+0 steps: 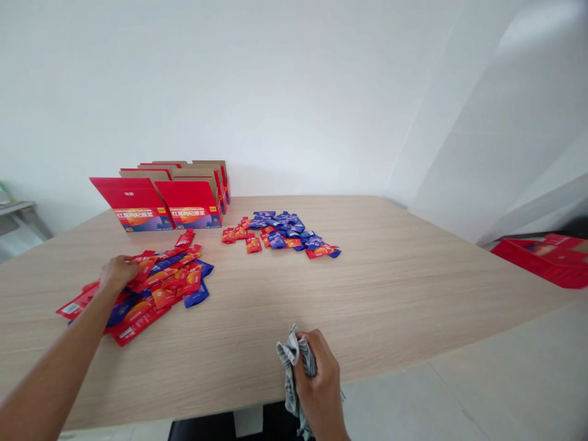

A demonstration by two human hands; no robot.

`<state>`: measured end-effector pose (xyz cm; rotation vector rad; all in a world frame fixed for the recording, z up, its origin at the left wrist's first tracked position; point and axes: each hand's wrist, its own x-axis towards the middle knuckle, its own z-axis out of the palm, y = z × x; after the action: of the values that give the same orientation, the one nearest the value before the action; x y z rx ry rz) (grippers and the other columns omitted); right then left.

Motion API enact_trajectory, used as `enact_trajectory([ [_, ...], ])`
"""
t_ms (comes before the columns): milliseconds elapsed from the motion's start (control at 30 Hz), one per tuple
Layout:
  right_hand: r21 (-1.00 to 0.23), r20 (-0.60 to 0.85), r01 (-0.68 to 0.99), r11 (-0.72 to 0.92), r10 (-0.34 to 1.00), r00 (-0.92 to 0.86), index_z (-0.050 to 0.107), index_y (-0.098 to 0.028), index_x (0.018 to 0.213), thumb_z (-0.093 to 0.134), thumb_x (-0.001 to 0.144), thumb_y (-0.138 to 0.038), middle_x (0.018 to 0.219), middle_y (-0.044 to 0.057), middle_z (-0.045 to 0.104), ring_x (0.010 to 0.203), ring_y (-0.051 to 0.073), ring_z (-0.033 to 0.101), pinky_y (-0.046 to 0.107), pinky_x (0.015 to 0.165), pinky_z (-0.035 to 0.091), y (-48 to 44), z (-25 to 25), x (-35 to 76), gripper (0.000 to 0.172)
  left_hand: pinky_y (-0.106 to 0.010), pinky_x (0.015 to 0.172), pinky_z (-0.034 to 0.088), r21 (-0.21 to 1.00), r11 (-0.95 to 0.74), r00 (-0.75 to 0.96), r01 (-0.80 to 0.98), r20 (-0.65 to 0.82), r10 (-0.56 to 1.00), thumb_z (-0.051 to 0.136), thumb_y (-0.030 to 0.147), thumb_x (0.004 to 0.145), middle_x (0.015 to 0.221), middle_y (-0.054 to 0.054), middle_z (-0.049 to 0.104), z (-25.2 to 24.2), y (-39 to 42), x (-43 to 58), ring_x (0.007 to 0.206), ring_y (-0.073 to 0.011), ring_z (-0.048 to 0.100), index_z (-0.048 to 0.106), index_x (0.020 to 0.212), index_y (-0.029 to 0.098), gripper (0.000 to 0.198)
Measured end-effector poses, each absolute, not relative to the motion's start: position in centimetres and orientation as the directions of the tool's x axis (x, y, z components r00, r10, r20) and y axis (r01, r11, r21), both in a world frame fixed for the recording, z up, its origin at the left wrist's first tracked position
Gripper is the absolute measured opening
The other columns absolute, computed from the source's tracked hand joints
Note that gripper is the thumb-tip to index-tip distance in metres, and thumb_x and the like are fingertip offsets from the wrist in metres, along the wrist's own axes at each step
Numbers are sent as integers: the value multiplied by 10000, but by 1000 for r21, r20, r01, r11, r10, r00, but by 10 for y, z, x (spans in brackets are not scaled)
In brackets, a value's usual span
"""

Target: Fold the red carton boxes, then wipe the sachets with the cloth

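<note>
My left hand (118, 272) reaches onto a heap of red and blue pouches (177, 278) at the left of the table. Its fingers are closed on the edge of a red pouch (143, 267) at the top of the heap. By the table's front edge, my right hand (321, 376) is wrapped round a crumpled grey striped cloth (290, 355). Part of the cloth hangs down below the fist.
Red boxes (188, 202) with raised flaps stand in rows at the back left of the wooden table (367, 294). A second heap of small blue and red pouches (285, 229) lies near the middle. Beyond the right edge is a red box (542, 260).
</note>
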<state>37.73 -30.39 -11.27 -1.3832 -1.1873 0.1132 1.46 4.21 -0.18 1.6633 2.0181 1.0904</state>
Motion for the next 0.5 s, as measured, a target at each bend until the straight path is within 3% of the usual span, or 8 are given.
enact_trajectory([
  [133, -779, 575, 562, 277, 672, 467, 716, -239, 956, 589, 1035, -209, 832, -9, 665, 722, 170, 676, 253, 677, 544, -305, -110, 379, 153, -560, 1088, 580, 588, 250, -378, 770, 104, 920, 769, 273, 1004, 1367, -113, 722, -8, 43, 12, 1280, -310, 691, 724, 1257, 156, 282],
  [233, -774, 572, 572, 270, 685, 452, 714, -240, 942, 589, 1023, -187, 817, -12, 663, 714, 164, 675, 245, 661, 529, -305, -108, 380, 158, -549, 1114, 550, 551, 237, -360, 800, 126, 925, 760, 220, 994, 1316, -96, 735, -6, 42, 15, 1303, -305, 673, 726, 1187, 152, 207],
  [333, -771, 578, 578, 269, 676, 457, 716, -238, 935, 584, 1026, -197, 809, -9, 665, 716, 167, 680, 249, 656, 525, -303, -107, 380, 165, -513, 1116, 518, 545, 210, -347, 812, 160, 924, 742, 115, 957, 1104, -46, 746, 0, 41, 20, 1229, -275, 683, 698, 1001, 160, 76],
  [500, -788, 550, 562, 251, 698, 459, 712, -235, 927, 572, 1034, -210, 838, 0, 679, 760, 174, 698, 260, 699, 548, -300, -107, 381, 178, -473, 1132, 473, 568, 109, -294, 815, 244, 924, 698, 24, 890, 784, 27, 596, 5, 40, 27, 1119, -266, 666, 607, 824, 201, 209],
])
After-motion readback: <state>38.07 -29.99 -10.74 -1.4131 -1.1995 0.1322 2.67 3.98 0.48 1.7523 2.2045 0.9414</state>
